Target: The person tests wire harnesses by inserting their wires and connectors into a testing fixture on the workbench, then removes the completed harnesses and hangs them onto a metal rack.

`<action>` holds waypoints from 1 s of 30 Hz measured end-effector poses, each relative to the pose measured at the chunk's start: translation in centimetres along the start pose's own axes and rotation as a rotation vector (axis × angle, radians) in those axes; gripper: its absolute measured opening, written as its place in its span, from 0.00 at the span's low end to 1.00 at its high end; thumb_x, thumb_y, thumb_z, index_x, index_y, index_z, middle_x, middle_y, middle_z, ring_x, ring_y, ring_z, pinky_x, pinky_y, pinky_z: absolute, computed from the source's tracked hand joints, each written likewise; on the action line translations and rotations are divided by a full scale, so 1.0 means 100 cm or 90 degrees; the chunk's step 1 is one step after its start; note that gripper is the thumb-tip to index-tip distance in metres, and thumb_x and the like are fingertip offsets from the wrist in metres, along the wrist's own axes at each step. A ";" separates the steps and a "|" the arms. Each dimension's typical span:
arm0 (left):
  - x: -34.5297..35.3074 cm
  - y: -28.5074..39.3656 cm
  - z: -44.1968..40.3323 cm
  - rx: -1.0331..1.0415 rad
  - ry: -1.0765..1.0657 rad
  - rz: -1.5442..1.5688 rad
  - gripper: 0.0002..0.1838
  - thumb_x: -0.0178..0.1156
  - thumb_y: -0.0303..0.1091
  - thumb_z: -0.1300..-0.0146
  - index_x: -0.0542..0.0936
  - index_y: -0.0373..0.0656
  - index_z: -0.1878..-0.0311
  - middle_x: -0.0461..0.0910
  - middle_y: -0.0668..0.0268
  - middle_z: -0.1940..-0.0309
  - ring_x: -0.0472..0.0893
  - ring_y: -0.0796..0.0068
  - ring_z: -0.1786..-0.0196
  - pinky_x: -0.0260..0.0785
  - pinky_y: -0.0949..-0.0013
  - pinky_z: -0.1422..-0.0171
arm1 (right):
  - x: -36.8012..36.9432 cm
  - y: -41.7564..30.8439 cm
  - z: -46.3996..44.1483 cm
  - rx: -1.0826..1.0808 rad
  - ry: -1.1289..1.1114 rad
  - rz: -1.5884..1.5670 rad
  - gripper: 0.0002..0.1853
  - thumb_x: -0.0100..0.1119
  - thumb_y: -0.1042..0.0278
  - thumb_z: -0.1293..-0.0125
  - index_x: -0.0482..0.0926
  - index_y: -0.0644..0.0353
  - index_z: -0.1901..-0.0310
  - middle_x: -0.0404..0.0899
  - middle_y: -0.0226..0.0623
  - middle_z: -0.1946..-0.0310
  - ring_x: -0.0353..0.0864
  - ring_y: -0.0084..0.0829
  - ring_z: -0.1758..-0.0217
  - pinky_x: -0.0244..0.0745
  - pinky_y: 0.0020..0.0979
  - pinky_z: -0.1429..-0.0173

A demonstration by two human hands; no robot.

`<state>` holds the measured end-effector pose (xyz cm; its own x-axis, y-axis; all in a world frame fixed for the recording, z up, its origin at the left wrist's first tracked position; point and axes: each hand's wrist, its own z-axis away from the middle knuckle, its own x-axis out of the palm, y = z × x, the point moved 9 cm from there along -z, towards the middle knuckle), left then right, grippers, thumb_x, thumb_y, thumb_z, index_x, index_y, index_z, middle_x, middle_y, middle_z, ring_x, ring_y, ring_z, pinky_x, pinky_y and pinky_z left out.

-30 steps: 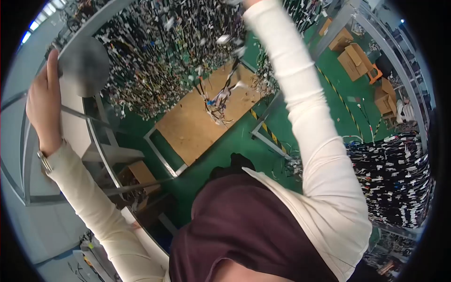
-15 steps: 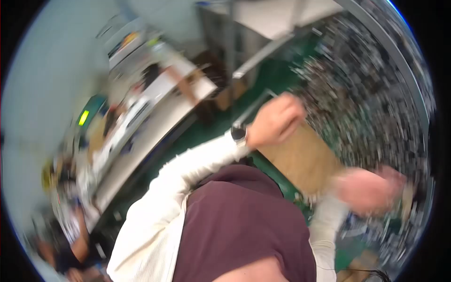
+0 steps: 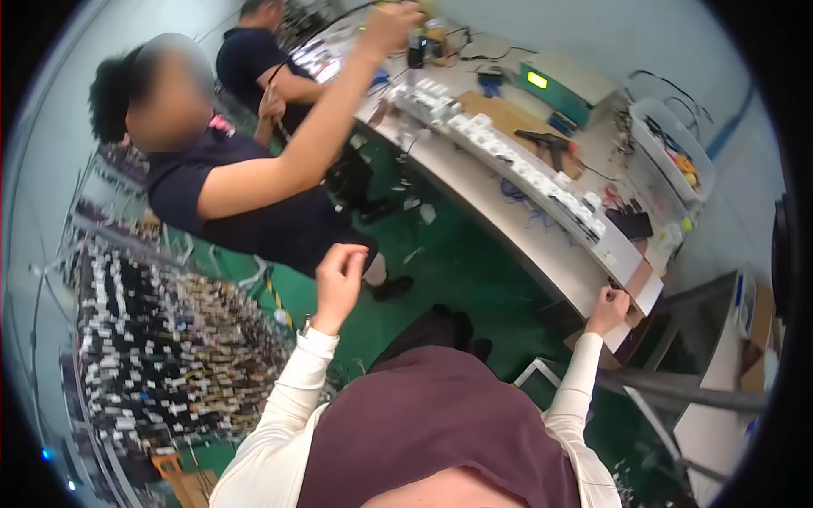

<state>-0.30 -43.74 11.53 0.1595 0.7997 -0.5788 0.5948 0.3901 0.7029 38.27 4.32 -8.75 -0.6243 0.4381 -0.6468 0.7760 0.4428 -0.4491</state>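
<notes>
My left hand (image 3: 340, 278) is raised over the green floor, with its fingers curled in against the thumb. Whether anything small sits between those fingertips I cannot make out. At the near end of the long worktable (image 3: 474, 199), my right hand (image 3: 608, 311) has its fingers closed beside the end of a long white rail (image 3: 625, 258). A small dark bit shows at its fingertips, too small to name. Several white block-shaped pieces (image 3: 474, 131) stand in a row along the rail.
A person in dark clothes (image 3: 246, 199) stands close on the left with one arm raised; another person (image 3: 246, 63) works behind. Racks of hanging parts (image 3: 169, 356) fill the left. A green device with a lit display (image 3: 563, 89) and a plastic bin (image 3: 673, 148) are on the table.
My view has swung round from the hanging parts to the worktable. My right hand has come to the table's end, and my left hand is now held up before the other person.
</notes>
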 end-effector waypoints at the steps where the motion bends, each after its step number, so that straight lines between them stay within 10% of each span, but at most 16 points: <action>1: -0.014 -0.016 0.006 -0.072 0.069 0.053 0.07 0.58 0.27 0.28 0.82 0.36 0.53 0.84 0.65 0.63 0.84 0.76 0.60 0.74 0.73 0.53 | -0.003 -0.008 -0.002 -0.014 -0.013 -0.006 0.08 0.69 0.69 0.42 0.78 0.60 0.70 0.78 0.40 0.68 0.79 0.43 0.59 0.76 0.42 0.52; 6: 0.080 -0.075 -0.015 -0.174 -0.065 0.086 0.18 0.63 0.28 0.32 0.76 0.34 0.42 0.82 0.52 0.47 0.82 0.64 0.42 0.74 0.64 0.37 | -0.026 -0.105 0.005 0.098 0.098 -0.262 0.17 0.71 0.63 0.39 0.78 0.65 0.55 0.77 0.42 0.58 0.78 0.40 0.54 0.73 0.39 0.47; 11: 0.233 -0.078 -0.132 -0.035 -0.095 0.046 0.46 0.66 0.40 0.34 0.50 0.29 0.23 0.50 0.39 0.23 0.50 0.45 0.19 0.45 0.53 0.18 | 0.031 -0.327 -0.027 -0.168 -0.134 -0.571 0.17 0.66 0.76 0.40 0.76 0.62 0.50 0.76 0.40 0.54 0.77 0.33 0.59 0.74 0.33 0.49; 15: 0.323 -0.086 -0.188 0.106 -0.059 0.072 0.36 0.63 0.41 0.33 0.63 0.31 0.29 0.71 0.38 0.36 0.69 0.40 0.32 0.62 0.48 0.29 | 0.150 -0.385 -0.045 -0.069 -0.382 -0.646 0.19 0.60 0.77 0.40 0.75 0.64 0.45 0.76 0.45 0.50 0.80 0.35 0.57 0.75 0.32 0.50; 17: 0.356 -0.074 -0.181 0.036 -0.249 0.048 0.27 0.59 0.42 0.30 0.69 0.37 0.34 0.82 0.44 0.58 0.82 0.42 0.52 0.72 0.45 0.47 | 0.173 -0.398 -0.041 -0.114 -0.549 -0.647 0.20 0.60 0.73 0.39 0.76 0.64 0.44 0.78 0.50 0.48 0.81 0.39 0.55 0.76 0.35 0.47; 18: 0.342 -0.055 -0.174 0.158 -0.058 0.088 0.19 0.54 0.40 0.27 0.74 0.40 0.39 0.80 0.50 0.74 0.82 0.48 0.69 0.71 0.46 0.65 | 0.171 -0.405 -0.040 -0.168 -0.617 -0.649 0.20 0.59 0.72 0.38 0.76 0.64 0.44 0.78 0.50 0.49 0.81 0.40 0.55 0.75 0.35 0.46; 23: 0.296 -0.014 -0.162 -0.193 -0.330 0.615 0.18 0.50 0.43 0.20 0.81 0.35 0.52 0.81 0.68 0.65 0.81 0.82 0.66 0.78 0.76 0.68 | 0.132 -0.393 -0.044 0.035 -0.940 -0.692 0.18 0.59 0.66 0.28 0.76 0.66 0.41 0.79 0.30 0.52 0.75 0.20 0.51 0.72 0.29 0.41; 30: 0.277 0.019 -0.239 -0.219 -0.547 0.706 0.21 0.52 0.43 0.21 0.82 0.37 0.39 0.78 0.70 0.60 0.77 0.84 0.60 0.75 0.81 0.72 | 0.126 -0.425 -0.023 -0.064 -1.095 -0.641 0.19 0.69 0.64 0.35 0.81 0.65 0.45 0.83 0.32 0.59 0.80 0.19 0.61 0.77 0.24 0.53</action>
<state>-13.60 -10.00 6.69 0.8937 0.2896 0.3428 -0.3435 -0.0499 0.9378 -2.83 -7.20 3.59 0.0199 -0.9978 -0.0629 0.2193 0.0658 -0.9734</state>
